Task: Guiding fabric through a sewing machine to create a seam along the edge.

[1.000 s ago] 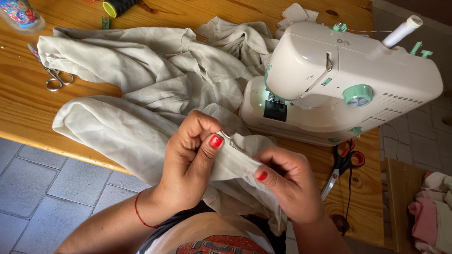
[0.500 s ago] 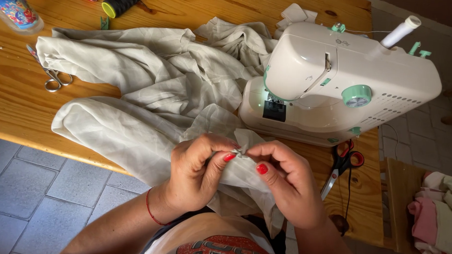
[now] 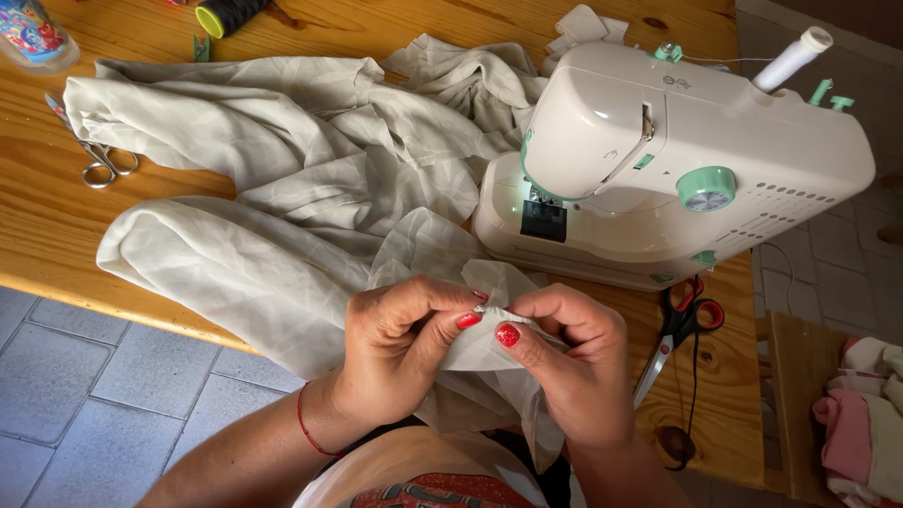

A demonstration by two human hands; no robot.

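Note:
A large piece of pale grey-beige fabric [image 3: 294,168] lies bunched across the wooden table [image 3: 32,219] and hangs over its front edge. My left hand [image 3: 403,342] and my right hand [image 3: 568,363] meet in front of my body, thumbs and fingertips pinching one small folded edge of that fabric between them. A tiny bright point shows at the pinch; I cannot tell what it is. The white and mint sewing machine [image 3: 675,162] stands just beyond my hands, to the right.
Small silver scissors [image 3: 95,156] lie at the table's left. Red-handled scissors [image 3: 679,327] lie by the machine's front right. A black thread spool [image 3: 235,6] and a patterned container [image 3: 19,19] sit at the back left. Folded pink and white cloths [image 3: 866,429] rest on a stool at right.
My hands have come together: the right hand rose toward the left, and both now pinch the same fabric edge. The fold between them is smaller.

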